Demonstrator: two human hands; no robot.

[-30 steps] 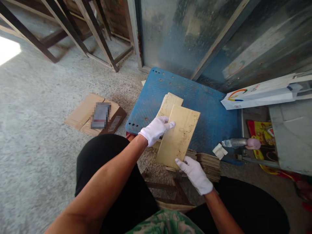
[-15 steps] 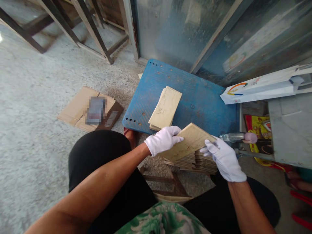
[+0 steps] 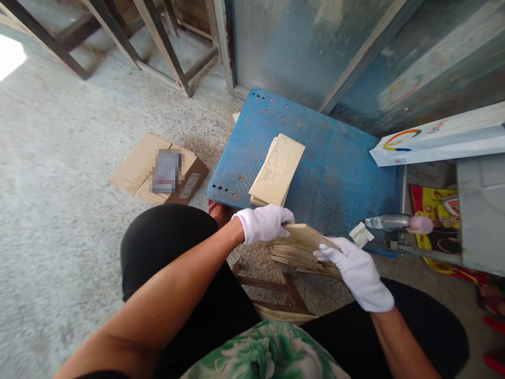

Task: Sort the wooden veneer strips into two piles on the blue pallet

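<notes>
Both my hands wear white gloves. My left hand (image 3: 263, 222) grips the near-left end of a thin pale wooden sheet (image 3: 302, 234) that lies nearly flat on top of a stack of similar sheets (image 3: 300, 258). My right hand (image 3: 355, 271) rests on the sheet's right end, fingers curled over its edge. A smaller pile of the same pale sheets (image 3: 277, 169) lies on the blue perforated board (image 3: 335, 173) just beyond my hands.
A flattened cardboard box (image 3: 158, 171) lies on the concrete floor to the left. A plastic bottle (image 3: 390, 222) and a paper scrap (image 3: 361, 234) sit at the board's right edge. A white printed carton (image 3: 442, 139), a metal panel and wooden frames stand behind.
The sheet I held upright in both hands has been lowered and tilted flat onto the stack near my knees. My right hand shifted from its bottom end to its right end.
</notes>
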